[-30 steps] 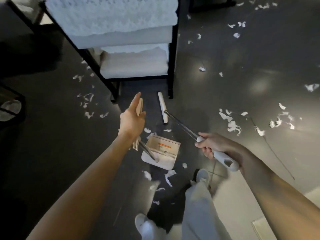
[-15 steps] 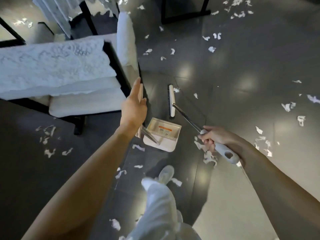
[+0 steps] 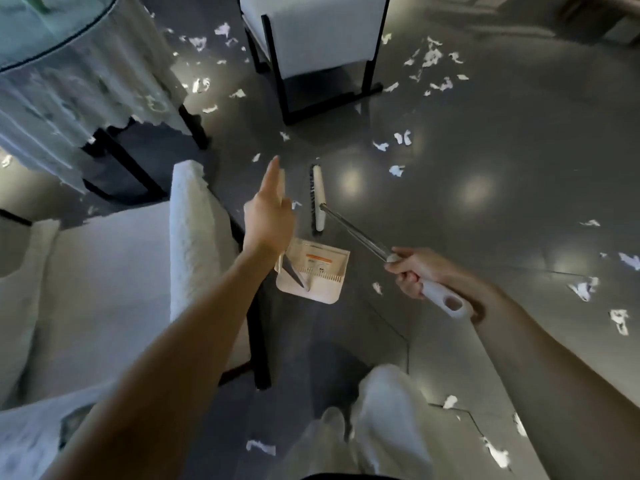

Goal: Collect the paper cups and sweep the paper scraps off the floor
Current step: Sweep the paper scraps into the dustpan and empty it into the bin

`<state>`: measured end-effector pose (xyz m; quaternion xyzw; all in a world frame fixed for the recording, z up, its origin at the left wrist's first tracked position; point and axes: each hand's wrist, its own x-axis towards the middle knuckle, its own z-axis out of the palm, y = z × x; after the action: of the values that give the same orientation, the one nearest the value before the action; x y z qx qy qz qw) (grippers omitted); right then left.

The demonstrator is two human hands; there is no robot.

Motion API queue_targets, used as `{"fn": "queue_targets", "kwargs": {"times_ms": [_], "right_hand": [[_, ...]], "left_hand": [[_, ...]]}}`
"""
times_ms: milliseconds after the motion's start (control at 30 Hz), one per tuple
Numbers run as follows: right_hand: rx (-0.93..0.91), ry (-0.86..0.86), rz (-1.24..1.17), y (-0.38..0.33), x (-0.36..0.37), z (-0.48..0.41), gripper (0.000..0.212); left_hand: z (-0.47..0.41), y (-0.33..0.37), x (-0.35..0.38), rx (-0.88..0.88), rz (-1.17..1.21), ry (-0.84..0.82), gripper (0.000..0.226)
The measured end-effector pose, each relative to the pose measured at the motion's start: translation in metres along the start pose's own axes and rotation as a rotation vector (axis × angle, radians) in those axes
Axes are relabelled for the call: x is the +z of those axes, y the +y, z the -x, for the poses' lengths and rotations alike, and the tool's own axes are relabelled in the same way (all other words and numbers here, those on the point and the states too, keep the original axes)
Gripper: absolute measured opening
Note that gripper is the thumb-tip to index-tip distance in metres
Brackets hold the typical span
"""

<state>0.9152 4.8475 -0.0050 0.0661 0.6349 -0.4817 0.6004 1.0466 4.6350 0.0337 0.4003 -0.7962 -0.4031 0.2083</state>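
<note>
Where an armchair flanks the left and a second chair stands ahead, paper scraps litter the floor.
Broom head lies lengthwise away from the person, just beyond the dustpan; its shaft slants back to the right hand, clenched on the white grip. Left hand holds the dustpan handle, index finger extended.

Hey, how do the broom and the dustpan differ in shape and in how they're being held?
The broom has a long narrow head with dark bristles; the dustpan is a wide flat tray with comb teeth. The right hand wraps the broom's white grip, its shaft slanting out; the left hand holds the dustpan's handle with one finger straight along it. Both are pale with metal shafts.
</note>
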Motion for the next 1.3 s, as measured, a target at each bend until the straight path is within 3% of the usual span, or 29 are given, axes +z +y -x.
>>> {"fn": "queue_targets", "kwargs": {"times_ms": [100, 300, 667, 833, 933, 1000, 1300], "right_hand": [[-0.006, 0.002, -0.007, -0.07, -0.032, -0.044, 0.034], [0.002, -0.033, 0.048, -0.226, -0.113, -0.12, 0.02], [-0.047, 0.017, 0.077, -0.518, -0.275, -0.264, 0.022], [-0.034, 0.045, -0.056, -0.634, -0.363, -0.302, 0.027], [-0.026, 0.111, -0.09, -0.706, -0.416, -0.319, 0.053], [-0.048, 0.139, -0.099, -0.755, -0.461, -0.339, 0.058], [-0.167, 0.189, 0.176, -0.994, -0.657, -0.439, 0.052]], "left_hand": [[-0.087, 0.024, 0.042, -0.017, 0.012, -0.007, 0.069], [-0.256, 0.089, 0.131, 0.023, 0.031, -0.027, 0.069], [-0.552, 0.211, 0.318, 0.047, 0.013, -0.102, 0.067], [-0.669, 0.286, 0.411, 0.087, -0.006, -0.161, 0.07], [-0.739, 0.333, 0.464, 0.124, -0.003, -0.212, 0.072], [-0.785, 0.361, 0.506, 0.158, 0.013, -0.225, 0.073], [-1.009, 0.479, 0.683, 0.136, -0.049, -0.101, 0.073]]}}
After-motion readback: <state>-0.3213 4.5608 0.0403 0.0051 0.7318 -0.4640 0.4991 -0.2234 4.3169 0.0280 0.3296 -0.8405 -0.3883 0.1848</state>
